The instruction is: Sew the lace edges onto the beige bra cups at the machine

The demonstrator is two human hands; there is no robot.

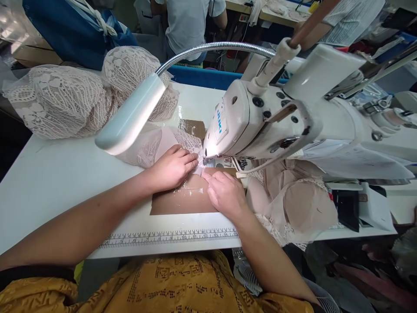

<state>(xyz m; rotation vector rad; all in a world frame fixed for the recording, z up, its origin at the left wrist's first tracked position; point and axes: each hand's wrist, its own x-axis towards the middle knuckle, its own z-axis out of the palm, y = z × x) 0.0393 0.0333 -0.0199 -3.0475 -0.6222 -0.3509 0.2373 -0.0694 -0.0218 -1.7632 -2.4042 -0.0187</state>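
Head view: both hands work at the sewing m/c, a white JUKI, on a white table. Lace piece, pale pink w/ a smooth panel, lies just left of the needle area, its right edge reaching it.

Left hand is palm-down on the lace, fingers close tog. & tips near the needle; thumb & underside hidden, so can't tell if it pinches anything. Right hand is half curled, index finger stretched to the near edge of the lace by the needle; can't tell if it grips. Hands near each other, small gap btwn.

Brown sheet lies under & near both hands, shiny in spots; brown patch on the far side of the lace. Ruler strip runs along the table's near edge.

Lamp on a bendy metal neck hangs above, left of the m/c. Lace heap at far left; more cups & lace piled to the right, beside the right forearm. Dark box further right.

Bkgd: blue bag tied w/ white cord far left; co-worker in a light shirt far centre, another in stripes far right.
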